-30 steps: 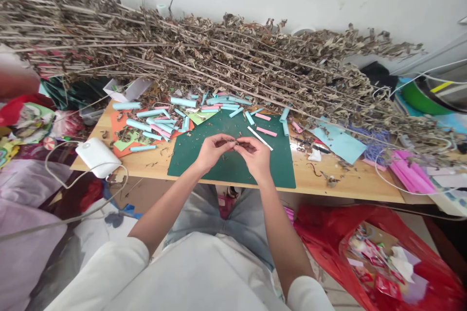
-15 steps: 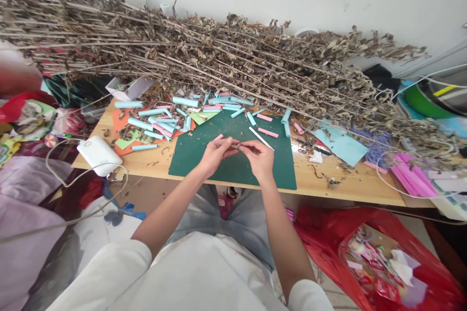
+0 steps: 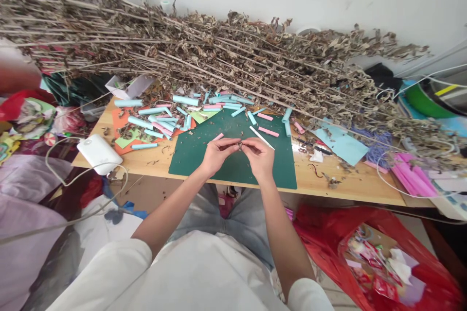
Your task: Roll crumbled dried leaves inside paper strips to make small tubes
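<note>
Over the green cutting mat (image 3: 197, 155), my left hand (image 3: 218, 154) and my right hand (image 3: 260, 155) meet fingertip to fingertip. Both are closed in a pinch on a small bit of dried leaf (image 3: 240, 145), mostly hidden by the fingers. Just beyond my left fingers lies a short pink paper roll (image 3: 218, 136). A thin white stick (image 3: 260, 136) slants on the mat behind my right hand. Another pink paper roll (image 3: 268, 131) rests a little farther right. Brown leaf crumbs are scattered across the mat.
A large bundle of dried stems and leaves (image 3: 219, 53) spans the back of the wooden table (image 3: 350, 187). Blue paper rolls (image 3: 140, 122) pile up at left, near a white power bank (image 3: 99, 154) with a cable. A red plastic bag (image 3: 328, 233) of scraps sits below right.
My fingertips have drawn together around the small dried piece, the left fingers straightening slightly. The mat and the rolls stay where they were.
</note>
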`<state>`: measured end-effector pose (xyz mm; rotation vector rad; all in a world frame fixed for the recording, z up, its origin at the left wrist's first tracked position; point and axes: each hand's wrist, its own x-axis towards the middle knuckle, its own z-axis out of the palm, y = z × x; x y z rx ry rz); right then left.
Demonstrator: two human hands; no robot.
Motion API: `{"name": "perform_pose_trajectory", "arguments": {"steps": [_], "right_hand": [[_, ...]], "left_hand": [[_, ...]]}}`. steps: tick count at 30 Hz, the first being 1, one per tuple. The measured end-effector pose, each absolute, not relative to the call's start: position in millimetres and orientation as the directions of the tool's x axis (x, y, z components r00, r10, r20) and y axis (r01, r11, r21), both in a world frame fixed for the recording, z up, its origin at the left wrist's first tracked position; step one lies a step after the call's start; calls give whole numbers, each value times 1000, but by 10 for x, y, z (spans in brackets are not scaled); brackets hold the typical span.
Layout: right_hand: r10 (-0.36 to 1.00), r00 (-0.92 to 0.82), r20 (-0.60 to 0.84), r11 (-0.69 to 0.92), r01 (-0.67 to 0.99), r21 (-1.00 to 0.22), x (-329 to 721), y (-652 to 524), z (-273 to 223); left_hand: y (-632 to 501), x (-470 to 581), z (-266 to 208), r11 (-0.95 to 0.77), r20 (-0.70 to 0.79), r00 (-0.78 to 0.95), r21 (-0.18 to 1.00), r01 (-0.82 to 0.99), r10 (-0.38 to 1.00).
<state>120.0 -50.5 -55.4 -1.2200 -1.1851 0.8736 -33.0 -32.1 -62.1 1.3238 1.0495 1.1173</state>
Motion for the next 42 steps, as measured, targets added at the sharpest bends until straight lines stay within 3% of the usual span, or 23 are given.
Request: {"name": "perform_pose_trajectory", "arguments": {"steps": [7, 10, 18, 24, 31, 37, 42], "right_hand": [[982, 189, 14, 37, -117, -992, 1166, -525, -618], [974, 225, 34, 61, -112, -992, 1131, -531, -667], [944, 231, 234, 197, 175, -965, 1108, -563, -664], [921, 128, 368, 285, 423, -860, 1082, -597, -638], [870, 128, 477, 340, 544, -767, 1037, -597, -691], [908, 123, 402, 289, 511, -810, 1118, -552, -637], [956, 179, 234, 166, 331, -929, 1138, -523, -640]], "left_hand": [[-324, -250, -677, -15, 17, 53, 999, -47, 998], [-323, -234, -677, 3, -1, 36, 998, -70, 999], [-358, -227, -614, 203, -183, 96, 931, -303, 979], [-330, -203, -740, 181, -187, 14, 922, -341, 982], [-349, -156, -682, 219, -232, 21, 881, -419, 973], [-340, -206, -680, 197, -184, 72, 916, -350, 980], [-330, -230, -665, 110, -105, 35, 980, -165, 994]]}}
